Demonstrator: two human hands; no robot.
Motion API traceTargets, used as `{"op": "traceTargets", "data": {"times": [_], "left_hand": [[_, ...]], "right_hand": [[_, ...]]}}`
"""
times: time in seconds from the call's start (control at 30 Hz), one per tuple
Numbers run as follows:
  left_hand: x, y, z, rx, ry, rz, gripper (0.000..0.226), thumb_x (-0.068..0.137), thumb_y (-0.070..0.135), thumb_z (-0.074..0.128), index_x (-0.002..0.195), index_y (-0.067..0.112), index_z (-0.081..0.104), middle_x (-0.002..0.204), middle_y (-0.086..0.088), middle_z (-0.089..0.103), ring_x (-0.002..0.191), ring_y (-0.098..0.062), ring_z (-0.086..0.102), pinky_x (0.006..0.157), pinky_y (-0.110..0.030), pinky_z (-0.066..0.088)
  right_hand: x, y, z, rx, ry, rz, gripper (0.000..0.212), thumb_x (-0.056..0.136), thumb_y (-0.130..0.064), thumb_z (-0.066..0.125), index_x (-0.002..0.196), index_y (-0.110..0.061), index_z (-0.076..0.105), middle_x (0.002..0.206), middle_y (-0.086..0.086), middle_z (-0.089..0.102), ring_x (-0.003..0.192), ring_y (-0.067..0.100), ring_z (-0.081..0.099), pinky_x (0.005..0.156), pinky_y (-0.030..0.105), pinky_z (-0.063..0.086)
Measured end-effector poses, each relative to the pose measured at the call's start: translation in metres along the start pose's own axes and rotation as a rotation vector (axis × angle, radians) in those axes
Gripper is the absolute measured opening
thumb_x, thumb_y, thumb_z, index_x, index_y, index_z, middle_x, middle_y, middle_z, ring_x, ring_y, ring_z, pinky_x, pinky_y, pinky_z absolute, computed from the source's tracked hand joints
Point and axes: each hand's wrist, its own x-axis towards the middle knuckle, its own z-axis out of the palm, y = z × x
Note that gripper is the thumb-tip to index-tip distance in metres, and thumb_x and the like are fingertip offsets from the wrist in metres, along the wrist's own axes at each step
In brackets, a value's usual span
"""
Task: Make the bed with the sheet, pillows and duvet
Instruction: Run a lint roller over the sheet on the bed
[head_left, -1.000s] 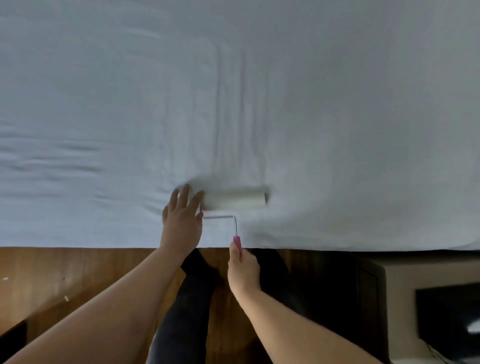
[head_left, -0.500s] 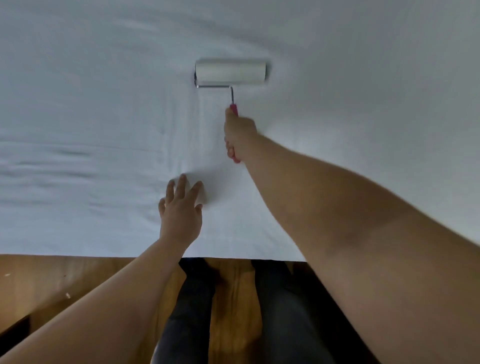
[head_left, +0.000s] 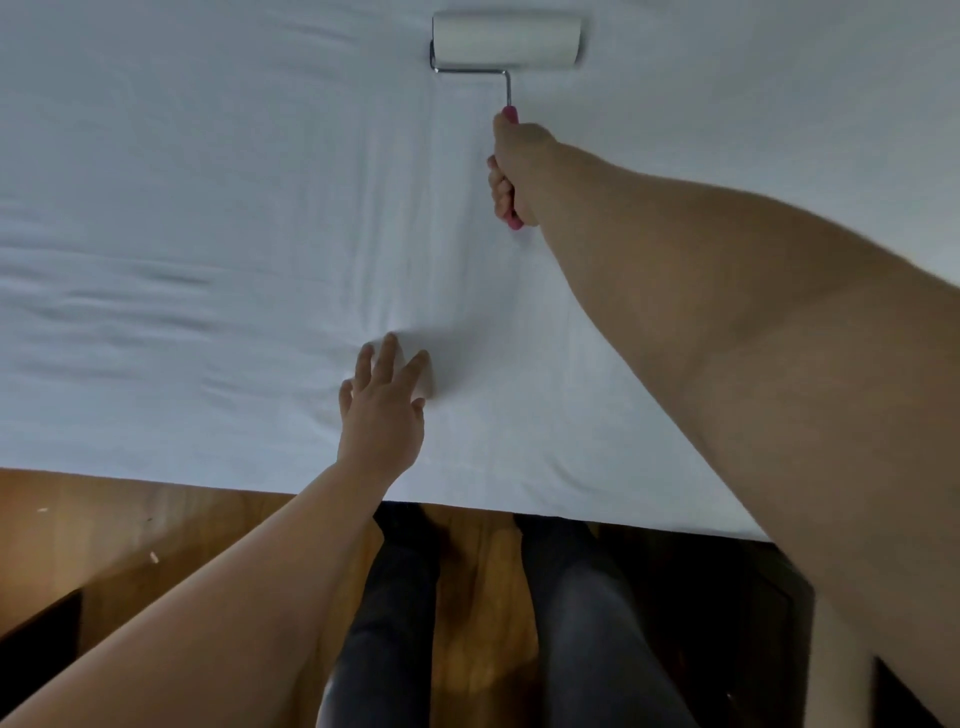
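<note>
A white sheet covers the bed and fills the upper part of the view, with light creases on its left side. My right hand grips the pink handle of a lint roller, whose white drum lies on the sheet far out near the top edge of the view. My right arm is stretched far over the bed. My left hand rests flat on the sheet near the bed's near edge, fingers straight and spread. No pillows or duvet are in view.
The bed's near edge runs across the lower middle. Below it is a wooden floor and my legs in dark trousers. Dark furniture stands at the lower right, and a dark object at the lower left.
My right hand has pushed the lint roller away from the near edge, far out across the sheet. My left hand has stayed pressed on the sheet in the same spot.
</note>
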Motion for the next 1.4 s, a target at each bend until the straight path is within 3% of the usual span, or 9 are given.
{"op": "traceTargets", "data": {"times": [0.23, 0.4, 0.53, 0.7, 0.87, 1.07, 1.23, 1.33, 1.4], "left_hand": [[-0.018, 0.007, 0.0, -0.01, -0.02, -0.004, 0.055, 0.097, 0.022, 0.055, 0.148, 0.028, 0.038, 0.164, -0.005, 0.01, 0.151, -0.028, 0.004, 0.118, -0.051, 0.025], [-0.046, 0.011, 0.008, -0.042, -0.043, -0.004, 0.054, 0.097, 0.019, 0.054, 0.147, 0.029, 0.037, 0.163, -0.004, 0.015, 0.151, -0.026, 0.007, 0.117, -0.05, 0.028], [-0.065, 0.004, 0.012, -0.027, -0.05, -0.023, 0.054, 0.097, 0.02, 0.054, 0.148, 0.029, 0.037, 0.163, -0.003, 0.016, 0.151, -0.025, 0.009, 0.116, -0.051, 0.03], [-0.081, 0.005, 0.013, -0.006, -0.06, -0.011, 0.056, 0.099, 0.022, 0.05, 0.151, 0.028, 0.031, 0.164, -0.003, 0.011, 0.151, -0.026, 0.006, 0.118, -0.05, 0.026], [-0.072, 0.027, 0.021, -0.055, -0.067, 0.022, 0.055, 0.1, 0.026, 0.049, 0.151, 0.029, 0.03, 0.163, -0.001, 0.014, 0.151, -0.022, 0.005, 0.12, -0.048, 0.018], [-0.044, 0.053, 0.028, -0.055, -0.022, 0.056, 0.055, 0.098, 0.024, 0.051, 0.15, 0.029, 0.033, 0.163, -0.001, 0.017, 0.151, -0.023, 0.006, 0.121, -0.048, 0.013], [-0.02, 0.062, 0.023, -0.02, 0.039, 0.067, 0.053, 0.097, 0.022, 0.053, 0.148, 0.027, 0.037, 0.162, -0.003, 0.021, 0.151, -0.025, 0.009, 0.12, -0.051, 0.015], [-0.01, 0.067, 0.018, -0.026, 0.054, 0.064, 0.054, 0.096, 0.021, 0.053, 0.147, 0.028, 0.038, 0.161, -0.002, 0.021, 0.151, -0.024, 0.008, 0.12, -0.051, 0.015], [-0.004, 0.069, 0.016, -0.027, 0.062, 0.061, 0.053, 0.096, 0.021, 0.053, 0.147, 0.029, 0.038, 0.161, -0.002, 0.022, 0.15, -0.024, 0.01, 0.119, -0.051, 0.017]], "right_hand": [[-0.011, 0.121, 0.017, 0.062, 0.061, 0.162, 0.061, 0.084, -0.075, 0.044, 0.068, -0.017, 0.049, 0.053, 0.002, 0.045, 0.031, 0.015, 0.033, 0.04, 0.021, 0.032], [-0.063, 0.229, 0.026, 0.022, 0.096, 0.056, 0.058, 0.089, -0.071, 0.041, 0.065, -0.02, 0.05, 0.056, 0.002, 0.049, 0.041, 0.023, 0.045, 0.038, 0.023, 0.036], [-0.12, 0.306, 0.036, -0.045, 0.106, 0.022, 0.054, 0.096, -0.064, 0.037, 0.066, -0.022, 0.051, 0.057, -0.004, 0.048, 0.05, 0.015, 0.048, 0.046, 0.026, 0.036], [-0.181, 0.365, 0.024, -0.167, 0.166, -0.033, 0.052, 0.1, -0.058, 0.032, 0.072, -0.022, 0.057, 0.065, -0.002, 0.06, 0.06, 0.011, 0.062, 0.056, 0.022, 0.051], [-0.205, 0.401, -0.022, -0.085, 0.162, 0.076, 0.049, 0.1, -0.057, 0.032, 0.073, -0.024, 0.054, 0.061, -0.007, 0.053, 0.053, 0.005, 0.052, 0.053, 0.021, 0.041], [-0.15, 0.35, -0.022, -0.048, 0.172, 0.073, 0.06, 0.091, -0.075, 0.024, 0.061, -0.028, 0.046, 0.055, -0.007, 0.045, 0.048, 0.007, 0.043, 0.047, 0.023, 0.033], [-0.064, 0.259, -0.034, -0.059, 0.158, -0.048, 0.058, 0.086, -0.079, 0.022, 0.064, -0.031, 0.046, 0.065, -0.002, 0.05, 0.068, 0.024, 0.055, 0.061, 0.039, 0.046], [-0.015, 0.19, -0.046, -0.079, 0.153, -0.054, 0.063, 0.088, -0.076, 0.025, 0.061, -0.024, 0.046, 0.066, 0.005, 0.05, 0.064, 0.028, 0.054, 0.053, 0.034, 0.042], [0.009, 0.144, -0.058, -0.051, 0.143, -0.007, 0.061, 0.092, -0.073, 0.027, 0.07, -0.021, 0.05, 0.067, 0.006, 0.05, 0.059, 0.027, 0.052, 0.046, 0.028, 0.04]]}}
